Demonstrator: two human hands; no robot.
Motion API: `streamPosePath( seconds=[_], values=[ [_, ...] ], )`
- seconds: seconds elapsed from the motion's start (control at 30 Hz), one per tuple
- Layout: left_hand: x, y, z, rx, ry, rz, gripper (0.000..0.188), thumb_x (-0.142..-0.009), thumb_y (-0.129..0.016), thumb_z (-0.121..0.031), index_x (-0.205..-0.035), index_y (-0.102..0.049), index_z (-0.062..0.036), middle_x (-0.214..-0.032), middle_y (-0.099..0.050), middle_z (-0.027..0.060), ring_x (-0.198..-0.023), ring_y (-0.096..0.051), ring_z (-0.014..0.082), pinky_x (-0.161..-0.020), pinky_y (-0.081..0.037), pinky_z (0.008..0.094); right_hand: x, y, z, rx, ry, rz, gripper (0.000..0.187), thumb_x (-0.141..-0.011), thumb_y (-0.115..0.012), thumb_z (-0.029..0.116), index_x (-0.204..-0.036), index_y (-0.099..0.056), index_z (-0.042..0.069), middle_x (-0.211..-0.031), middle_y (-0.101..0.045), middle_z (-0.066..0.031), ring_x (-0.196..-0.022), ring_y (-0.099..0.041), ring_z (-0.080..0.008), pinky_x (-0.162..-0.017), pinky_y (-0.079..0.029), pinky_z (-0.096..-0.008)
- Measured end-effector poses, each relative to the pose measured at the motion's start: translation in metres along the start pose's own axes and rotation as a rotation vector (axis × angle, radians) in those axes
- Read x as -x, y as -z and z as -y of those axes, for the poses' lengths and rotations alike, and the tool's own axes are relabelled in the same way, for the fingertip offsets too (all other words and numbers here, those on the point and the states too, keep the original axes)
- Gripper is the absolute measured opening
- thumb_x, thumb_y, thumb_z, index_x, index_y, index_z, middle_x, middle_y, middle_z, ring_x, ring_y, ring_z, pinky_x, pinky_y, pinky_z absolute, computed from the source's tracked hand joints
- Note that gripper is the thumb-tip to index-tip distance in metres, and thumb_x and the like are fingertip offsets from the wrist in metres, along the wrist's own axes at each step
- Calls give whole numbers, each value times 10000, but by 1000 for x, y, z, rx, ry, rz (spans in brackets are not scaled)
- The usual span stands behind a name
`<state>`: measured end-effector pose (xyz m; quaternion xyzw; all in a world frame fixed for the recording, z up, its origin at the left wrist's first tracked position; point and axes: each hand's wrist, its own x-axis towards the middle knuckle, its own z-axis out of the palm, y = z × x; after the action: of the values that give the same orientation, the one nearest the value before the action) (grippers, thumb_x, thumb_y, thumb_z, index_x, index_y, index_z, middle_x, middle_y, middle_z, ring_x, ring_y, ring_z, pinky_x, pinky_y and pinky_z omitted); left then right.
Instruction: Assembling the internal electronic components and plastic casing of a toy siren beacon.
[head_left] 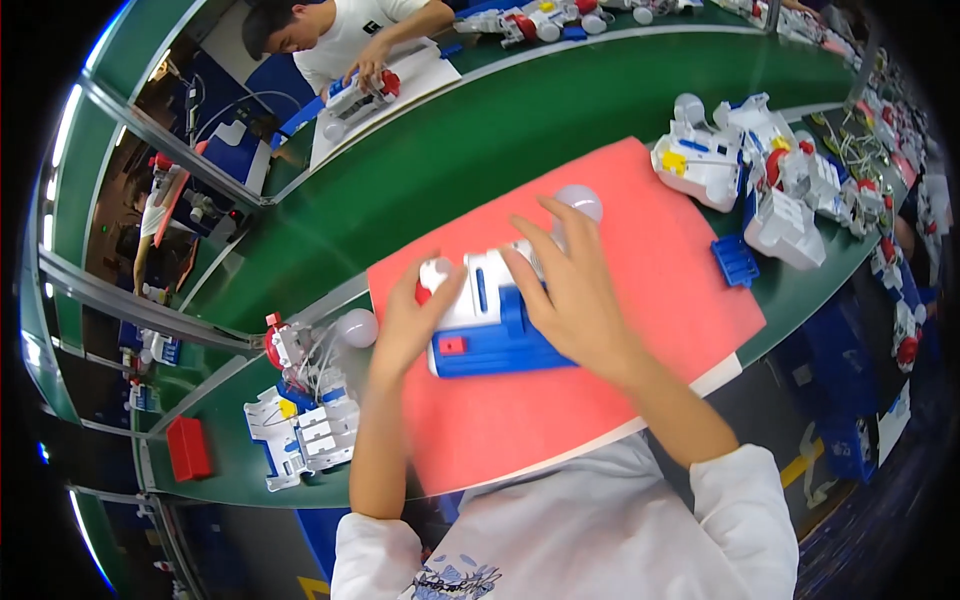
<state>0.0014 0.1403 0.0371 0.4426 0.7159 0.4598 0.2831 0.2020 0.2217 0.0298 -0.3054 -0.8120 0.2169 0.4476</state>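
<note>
A white and blue plastic toy [490, 342] with a small red button lies on the pink mat [490, 430] in front of me. My left hand [402, 325] curls round its left end, thumb on one side and fingers on the other, near a white knob with a red part. Over the right end, my right hand [580, 300] has its fingers stretched apart. Its thumb lies against the toy's white and blue top. A translucent ball [580, 203] shows just beyond the right fingers; where it joins the toy is hidden by that hand.
Opened white shells [325, 435] with wires lie left of the mat, near a red box [188, 448]. More white shells [700, 165] and a blue piece [735, 260] lie on the right. Across the green conveyor [440, 160], a person [350, 45] handles a similar toy.
</note>
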Motion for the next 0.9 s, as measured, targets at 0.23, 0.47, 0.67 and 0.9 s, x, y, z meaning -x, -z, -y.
streamPosePath(
  seconds=[0.23,0.47,0.67,0.9],
  values=[
    [56,14,11,421,-22,109,770,-710,-857,-180,-1359,-496,24,-1214,-623,125,-1138,-603,198,-994,-473,332,56,-1,13,-442,-412,-313,950,-807,-796,201,-1495,-192,-53,-1543,-206,-267,-1419,-272,-367,-1180,-207,-458],
    [55,11,19,65,-347,115,995,-603,-941,-189,-1409,-376,-38,-1321,-516,119,-1270,-505,240,-1077,-414,396,28,15,-40,-539,-86,133,993,-656,-910,198,-1456,-359,-7,-1416,-515,-194,-1267,-534,-313,-1085,-404,-430],
    [44,9,1,-30,-414,63,806,-540,-959,-302,-1202,-581,-40,-1100,-586,110,-1085,-585,292,-951,-461,388,-14,78,-19,-495,7,148,853,-634,-921,248,-1352,-516,27,-1339,-577,-174,-1210,-580,-294,-1032,-446,-414],
    [38,17,-30,-402,-477,127,757,-601,-910,-381,-1172,-584,-4,-1145,-626,179,-1041,-625,352,-976,-449,440,-57,104,-3,-32,105,566,620,-700,-865,206,-1241,-609,44,-1234,-638,-124,-1166,-593,-273,-992,-452,-383]
  ],
)
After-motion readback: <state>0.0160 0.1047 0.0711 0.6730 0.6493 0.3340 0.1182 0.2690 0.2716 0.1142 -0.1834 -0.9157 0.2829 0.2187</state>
